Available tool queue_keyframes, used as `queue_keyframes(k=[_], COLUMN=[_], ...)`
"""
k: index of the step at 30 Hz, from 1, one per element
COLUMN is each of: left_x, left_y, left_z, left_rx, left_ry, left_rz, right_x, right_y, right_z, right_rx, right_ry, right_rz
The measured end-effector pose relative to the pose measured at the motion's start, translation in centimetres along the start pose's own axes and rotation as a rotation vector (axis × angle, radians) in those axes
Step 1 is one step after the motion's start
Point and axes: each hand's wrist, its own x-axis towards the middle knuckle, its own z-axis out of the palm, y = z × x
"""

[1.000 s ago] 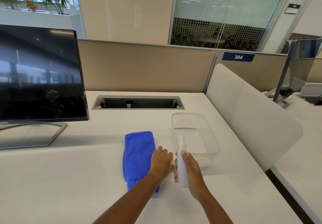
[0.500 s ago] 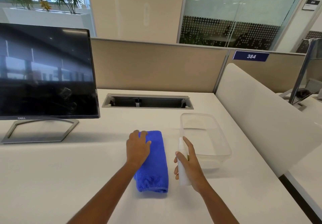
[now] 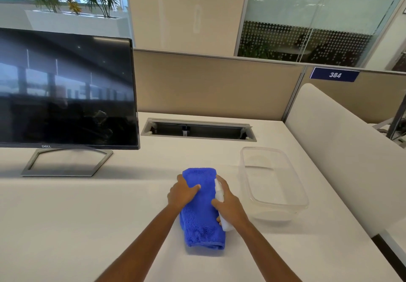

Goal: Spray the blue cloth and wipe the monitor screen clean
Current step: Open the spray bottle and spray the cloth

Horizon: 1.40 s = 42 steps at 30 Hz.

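A folded blue cloth lies on the white desk in front of me. My left hand rests on the cloth's left upper part, fingers curled over its edge. My right hand grips a small white spray bottle, held over the cloth's right edge with its nozzle pointing up and away. The dark monitor stands at the left on a silver stand, with smudges near the lower right of its screen.
A clear plastic tub sits just right of the cloth. A cable slot is set into the desk behind. A beige partition backs the desk and a white curved divider bounds the right side.
My right hand has brought the spray bottle left, up against the cloth's right edge. My left hand stays on the cloth. The view has shifted, showing more of the monitor.
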Motion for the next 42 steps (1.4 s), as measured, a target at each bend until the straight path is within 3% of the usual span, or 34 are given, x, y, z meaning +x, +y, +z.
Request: queue_keyframes(k=[3,6,13,19,25,42], left_x=[0.2,0.1,0.5,0.5,0.2,0.1], left_y=[0.8,1.4,2.1,2.2,2.9,5.3], left_z=[0.1,-0.3,-1.7,-2.3,-2.2,-4.1], left_rx=[-0.412,-0.596,-0.739,-0.891,-0.849,-1.002], left_ry=[-0.085,-0.19,-0.298,-0.202,-0.114,0.003], left_rz=[-0.147,-0.19,-0.153,-0.079,-0.023,0.009], right_x=[0.0,0.1,0.0,0.6,1.2,0.3], right_y=[0.3,0.6,0.6,-2.2,-4.4,-3.4], right_z=[0.6,0.7,0.0,-1.5,-2.2,-2.1], right_rx=[0.044,0.043,-0.097,-0.169,-0.196,-0.189], right_ry=[0.007,0.021,0.058,0.239,0.371,0.402], right_rz=[0.011,0.004,-0.057,-0.177,-0.283,-0.301])
